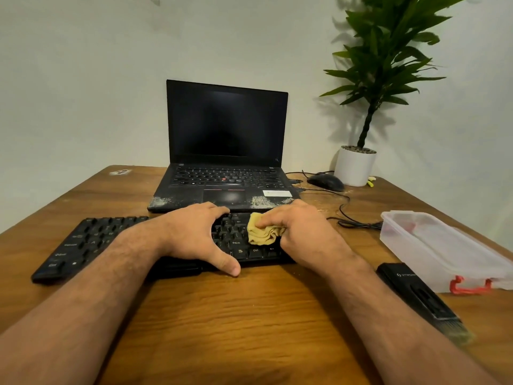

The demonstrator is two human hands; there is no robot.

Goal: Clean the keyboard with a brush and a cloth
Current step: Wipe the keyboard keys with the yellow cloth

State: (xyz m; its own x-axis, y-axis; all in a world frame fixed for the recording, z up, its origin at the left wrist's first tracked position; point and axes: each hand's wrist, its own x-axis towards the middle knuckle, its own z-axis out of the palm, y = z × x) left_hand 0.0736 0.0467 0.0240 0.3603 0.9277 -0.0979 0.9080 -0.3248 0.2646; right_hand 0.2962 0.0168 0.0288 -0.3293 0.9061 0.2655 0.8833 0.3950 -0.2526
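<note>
— Keyboard (pixel 91 240): where does it lie?
— Flat on the wooden table (pixel 249 315), black, just in front of the open laptop (pixel 226 151), running from the left side to under both hands.
— What is the left hand (pixel 194 234) doing?
— It rests on the keyboard's middle, fingers spread and reaching over the far edge, thumb hooked down over the near edge. It grips the board itself.
— And the right hand (pixel 302 232)?
— Its fingers pinch a bunched yellow cloth (pixel 262 232) and hold it down on the keys at the right end, beside the Ctrl and Shift keys. The hands sit near each other, not touching.
— The brush (pixel 422 298)?
— Black, lying on the table to the right, beyond the right forearm, bristles pointing toward the near edge. No hand touches it.
— Anything else?
— A clear plastic box (pixel 444 245) with a red clasp sits beside the brush; a black mouse (pixel 326 182) and a potted plant (pixel 358 165) stand at the far right, the mouse cable trailing across the wood. Pale dust marks both front corners of the laptop's palm rest
</note>
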